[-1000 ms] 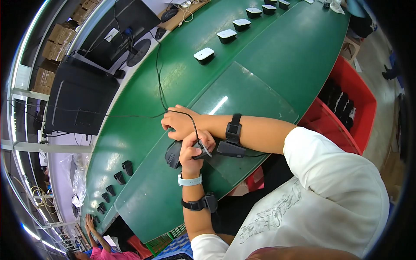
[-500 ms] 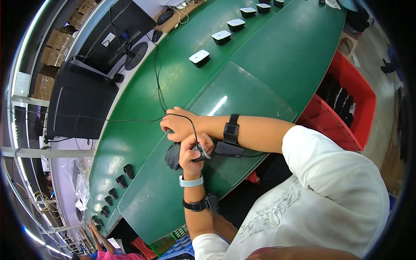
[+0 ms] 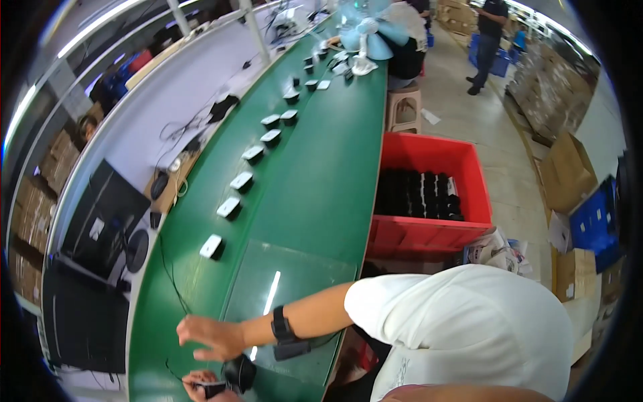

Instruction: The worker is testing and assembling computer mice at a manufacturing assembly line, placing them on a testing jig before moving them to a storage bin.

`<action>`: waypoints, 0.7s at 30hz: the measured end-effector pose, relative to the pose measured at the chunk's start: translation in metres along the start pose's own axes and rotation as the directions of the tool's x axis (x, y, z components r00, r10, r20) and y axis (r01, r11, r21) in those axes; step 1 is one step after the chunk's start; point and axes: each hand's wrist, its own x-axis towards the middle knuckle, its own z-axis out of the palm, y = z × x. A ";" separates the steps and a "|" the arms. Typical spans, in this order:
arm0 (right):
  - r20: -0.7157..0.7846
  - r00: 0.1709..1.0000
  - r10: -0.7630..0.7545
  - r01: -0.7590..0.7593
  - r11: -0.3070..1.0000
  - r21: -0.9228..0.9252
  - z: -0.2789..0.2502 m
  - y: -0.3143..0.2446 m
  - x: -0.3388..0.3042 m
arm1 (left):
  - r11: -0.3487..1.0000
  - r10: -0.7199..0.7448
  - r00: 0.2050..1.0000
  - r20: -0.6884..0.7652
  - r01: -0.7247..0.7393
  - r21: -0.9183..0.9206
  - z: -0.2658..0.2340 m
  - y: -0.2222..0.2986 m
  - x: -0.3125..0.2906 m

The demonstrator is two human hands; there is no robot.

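My left hand (image 3: 201,387) is at the lower edge, partly cut off, its fingers closed round a small dark piece (image 3: 213,388) whose kind I cannot make out. A thin black cable (image 3: 173,285) runs down the table toward my hands, and another dark strand shows beside the left one. Just above it, my right hand (image 3: 213,338) hovers with thumb and fingers apart, holding nothing I can see. A rounded black device (image 3: 239,373) sits to the right of my left hand, below my right wrist. The right forearm wears a black strap with a box.
White-topped black boxes (image 3: 229,207) stand in a row along the green table (image 3: 315,181). Monitors (image 3: 97,221) line its left side. A red bin (image 3: 429,231) of black items stands right. A blue fan (image 3: 367,27), a seated person and a standing person (image 3: 491,40) are farther off.
The view has swung toward the table's far end and the right, so my hands now appear lower left. My right hand has lifted away from my left, which still holds the dark piece.
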 end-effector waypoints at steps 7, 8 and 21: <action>0.282 0.909 -0.306 0.348 0.931 -0.110 -0.004 0.002 -0.003 | 0.659 -0.007 0.995 -0.099 0.079 0.748 0.017 0.004 0.012; 0.329 0.888 -0.322 0.353 0.935 -0.040 -0.004 0.010 -0.008 | 0.665 -0.016 0.997 -0.078 0.069 0.743 0.030 0.002 0.014; 0.529 0.847 -0.057 0.138 0.984 -0.115 0.019 0.017 -0.021 | 0.519 0.057 0.998 -0.040 0.005 0.855 0.030 0.012 0.010</action>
